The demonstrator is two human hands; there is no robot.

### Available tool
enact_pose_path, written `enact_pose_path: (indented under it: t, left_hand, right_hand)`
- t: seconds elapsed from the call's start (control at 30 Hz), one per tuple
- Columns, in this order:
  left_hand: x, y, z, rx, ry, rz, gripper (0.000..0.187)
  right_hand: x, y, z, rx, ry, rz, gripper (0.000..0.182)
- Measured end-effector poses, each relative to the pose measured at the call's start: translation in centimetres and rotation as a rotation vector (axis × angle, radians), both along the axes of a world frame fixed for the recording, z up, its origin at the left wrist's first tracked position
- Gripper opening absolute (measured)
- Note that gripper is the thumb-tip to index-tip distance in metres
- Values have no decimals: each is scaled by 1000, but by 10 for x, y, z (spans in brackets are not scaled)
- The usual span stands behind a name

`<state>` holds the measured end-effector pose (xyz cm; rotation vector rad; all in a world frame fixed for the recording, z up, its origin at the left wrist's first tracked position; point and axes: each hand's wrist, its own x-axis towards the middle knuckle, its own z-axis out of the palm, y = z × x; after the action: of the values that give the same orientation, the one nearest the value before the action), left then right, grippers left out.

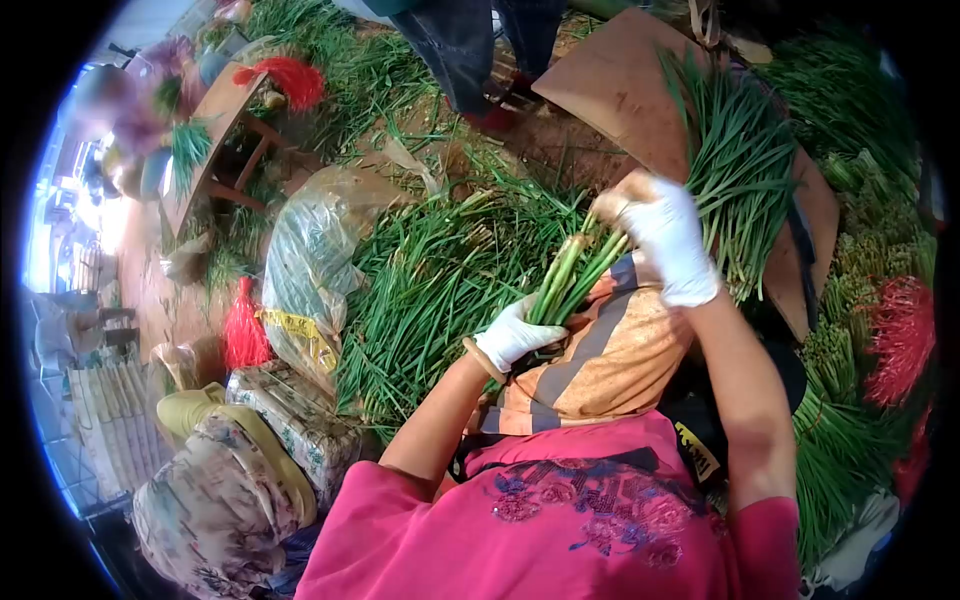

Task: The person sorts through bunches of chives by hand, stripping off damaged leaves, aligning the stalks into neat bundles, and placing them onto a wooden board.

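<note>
In my left hand (515,335), which wears a white glove, is a small bunch of garlic chives (570,272), its pale root ends pointing up and away from me. The fingers are closed round the stalks. My right hand (665,235), also gloved in white, is at the root ends with its fingers curled together. Blur at those fingertips hides what they pinch. A large loose heap of garlic chives (450,265) lies in front of my left hand. Beyond my right hand, a sheaf of chives (745,170) rests on a brown board (620,85).
A clear plastic sheet (315,250) and red ties (245,325) are on the left, near a patterned bundle (220,490). More chives (840,480) and red strands (900,340) line the right. A person's legs (460,50) stand ahead; another person (140,100) is at far left.
</note>
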<state>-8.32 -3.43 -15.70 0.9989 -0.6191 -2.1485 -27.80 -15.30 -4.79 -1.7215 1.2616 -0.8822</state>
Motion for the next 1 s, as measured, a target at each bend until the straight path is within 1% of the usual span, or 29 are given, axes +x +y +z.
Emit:
enact_pose_path:
  t: [0.03, 0.07, 0.1, 0.13, 0.17, 0.2, 0.23, 0.27, 0.3, 0.33, 0.37, 0.4, 0.43, 0.47, 0.5, 0.53, 0.6, 0.63, 0.67, 0.7, 0.8, 0.83, 0.87, 0.9, 0.93, 0.97, 1.0]
  left_hand:
    - [6, 2, -4, 44, 5, 32, 59]
    - [11, 6, -12, 109, 23, 111, 56]
    - [16, 7, -23, 41, -76, 165, 50]
    - [21, 10, -20, 66, -81, 219, 49]
    - [26, 13, -18, 90, -85, 271, 48]
    - [31, 15, -28, 44, -14, 262, 48]
    - [30, 17, -33, 26, -56, 289, 48]
    - [26, 17, -33, 5, -97, 314, 48]
    - [22, 13, -32, -21, -136, 338, 48]
    - [19, 12, -30, -31, -123, 360, 47]
    - [17, 11, -33, -43, -113, 358, 50]
    - [15, 10, -26, -58, -61, 361, 48]
    - [12, 10, -19, -72, -9, 362, 45]
    - [8, 11, -30, -212, -153, 320, 43]
    - [4, 10, -11, -223, -148, 294, 44]
    - [-1, 10, 8, -234, -144, 268, 48]
    - [7, 9, 6, -141, 58, 217, 56]
    - [10, 9, 6, -93, 160, 190, 61]
    - [7, 11, 12, -14, 240, 224, 70]
    - [11, 11, 18, 53, 257, 222, 71]
    - [9, 9, 0, -22, 228, 194, 69]
    - [4, 10, -4, -51, 204, 206, 69]
    - [0, 9, 3, -77, 151, 211, 68]
    - [-3, 7, 6, -203, 109, 198, 67]
    - [0, 10, -4, -181, 141, 147, 68]
    - [2, 12, -13, -159, 173, 97, 68]
    - [1, 12, -7, -163, 213, 116, 70]
  right_hand:
    - [-6, -10, 14, 57, -331, -20, 7]
    - [-25, -32, 5, 85, -652, -49, 13]
    - [-30, -43, 31, 27, -636, -233, 17]
    - [-46, -52, 57, -8, -630, -164, 16]
    - [-48, -57, 56, -90, -532, -9, 14]
    - [-50, -61, 55, -180, -449, 143, 13]
    - [-36, -61, 34, -454, -83, 153, 14]
    - [-18, -45, 22, -486, 133, 74, 13]
    - [-5, -34, 21, -457, 344, 97, 13]
    - [9, -18, 17, -287, 256, 108, 15]
    - [22, -5, 12, -131, 233, 118, 19]
    - [31, 4, 9, -6, 248, 154, 25]
    - [41, 10, 0, 18, 275, 152, 28]
    - [48, 14, -10, 87, 231, 168, 26]
    - [51, 15, -19, 153, 184, 180, 24]
    - [52, 13, -29, 313, 74, 189, 20]
    - [53, 5, -41, 635, -149, 212, 14]
    - [48, 4, -43, 643, -262, 265, 11]
    - [46, 5, -50, 617, -235, 265, 12]
    - [45, 6, -56, 593, -206, 264, 13]
    - [48, 15, -54, 603, -217, 149, 18]
    - [51, 21, -49, 519, -36, 117, 24]
    - [53, 25, -37, 468, 72, 157, 25]
    - [53, 28, -30, 416, 179, 194, 26]
    - [53, 29, -32, 437, 137, 213, 24]
    - [50, 27, -41, 481, 37, 221, 22]
    - [46, 24, -54, 524, -64, 231, 20]
